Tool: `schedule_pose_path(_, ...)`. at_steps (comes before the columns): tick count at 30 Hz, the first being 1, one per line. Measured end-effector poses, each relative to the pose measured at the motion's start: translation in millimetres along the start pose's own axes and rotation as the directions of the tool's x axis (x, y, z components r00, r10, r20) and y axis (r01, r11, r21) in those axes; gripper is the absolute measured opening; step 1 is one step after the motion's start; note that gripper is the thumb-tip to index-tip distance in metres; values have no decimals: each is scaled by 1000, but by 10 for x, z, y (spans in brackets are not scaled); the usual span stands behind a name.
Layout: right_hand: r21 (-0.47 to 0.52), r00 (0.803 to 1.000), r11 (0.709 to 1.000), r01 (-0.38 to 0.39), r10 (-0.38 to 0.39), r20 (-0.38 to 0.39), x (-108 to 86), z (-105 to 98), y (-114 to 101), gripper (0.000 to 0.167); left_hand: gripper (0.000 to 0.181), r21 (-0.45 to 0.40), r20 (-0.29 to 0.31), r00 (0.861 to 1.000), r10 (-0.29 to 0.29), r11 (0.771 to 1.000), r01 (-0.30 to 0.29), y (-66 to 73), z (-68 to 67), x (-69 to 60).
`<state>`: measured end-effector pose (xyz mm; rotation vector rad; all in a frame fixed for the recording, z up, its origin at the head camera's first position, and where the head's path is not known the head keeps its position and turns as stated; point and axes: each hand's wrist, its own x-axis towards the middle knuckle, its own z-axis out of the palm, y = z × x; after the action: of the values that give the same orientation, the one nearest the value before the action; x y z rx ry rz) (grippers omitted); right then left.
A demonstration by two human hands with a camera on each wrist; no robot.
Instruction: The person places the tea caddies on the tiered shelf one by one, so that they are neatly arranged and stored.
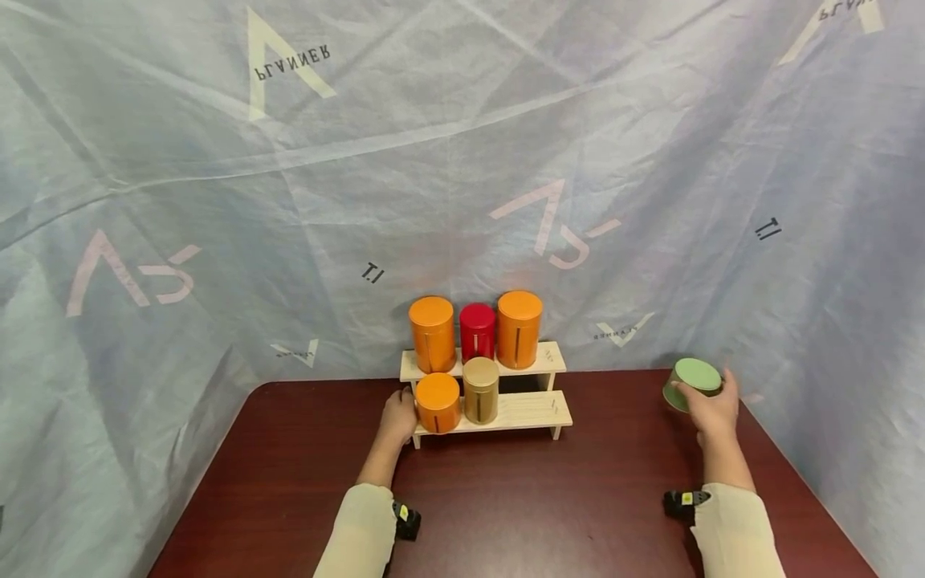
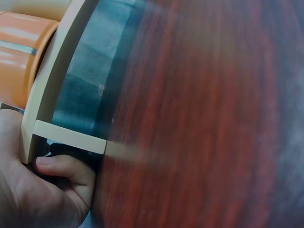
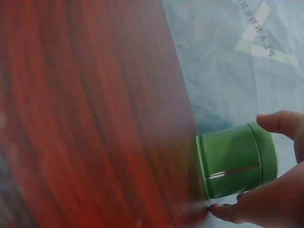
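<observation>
At the back right of the table, my right hand [image 1: 714, 409] holds a short round green tin [image 1: 697, 372] by its sides. In the right wrist view the thumb lies at the lid end of the green tin [image 3: 232, 161], the fingers along its side. My left hand [image 1: 399, 417] grips the left end of a two-step wooden shelf [image 1: 531, 408]. Its fingers [image 2: 66, 168] curl around the end of the lower step in the left wrist view. A short orange tin [image 1: 438, 401] and a gold tin [image 1: 481, 391] stand on that step.
On the upper step stand a tall orange tin [image 1: 432, 335], a red tin [image 1: 478, 331] and another tall orange tin [image 1: 519, 329]. A grey printed cloth [image 1: 448, 201] hangs behind and beside the dark red wooden table [image 1: 549, 498].
</observation>
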<state>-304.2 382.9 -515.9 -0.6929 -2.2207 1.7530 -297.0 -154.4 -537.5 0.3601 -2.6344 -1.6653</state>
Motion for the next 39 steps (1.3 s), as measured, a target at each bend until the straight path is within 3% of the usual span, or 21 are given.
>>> schedule_pose_path(6,30,997,998,-58,57,42,28,-57,44,94,55,-12,-1,1000,13,1000,-13,-3,11,29)
schedule_pose_path(10,40,996,996,-85,85,6,37,-54,42,82,49,-22,-1,1000,12,1000,-12,5,-5,39)
schedule_pose_path(13,88,993,990,-114,116,-22,38,-54,-5,79,47,-29,8,1000,9,1000,-9,7,-16,53)
schedule_pose_path(16,150,990,979,-137,140,-7,7,-40,-84,83,48,-32,6,1000,4,999,-4,-2,-25,61)
schedule_pose_path(18,199,989,969,-146,147,14,-33,-16,-141,75,49,-29,6,1000,-3,1000,3,-13,-28,60)
schedule_pose_path(21,311,992,943,-119,101,74,-97,21,-222,47,50,-25,11,1000,-14,1000,14,-28,-29,55)
schedule_pose_path(24,415,988,908,-54,-13,155,-153,38,-300,20,49,-30,20,1000,-16,999,16,-39,-31,43)
schedule_pose_path(28,453,962,891,0,-123,242,-214,72,-405,9,47,-33,30,999,-14,999,15,-51,-32,43)
schedule_pose_path(33,444,942,895,29,-172,287,-295,185,-541,20,48,-40,34,999,-15,999,17,-50,-24,73)
schedule_pose_path(37,367,943,930,-23,-102,318,-413,252,-630,66,48,-36,27,1000,-14,999,15,-48,-3,66)
schedule_pose_path(39,333,941,941,-59,-59,332,-487,277,-671,80,49,-31,29,999,-13,999,14,-48,7,55)
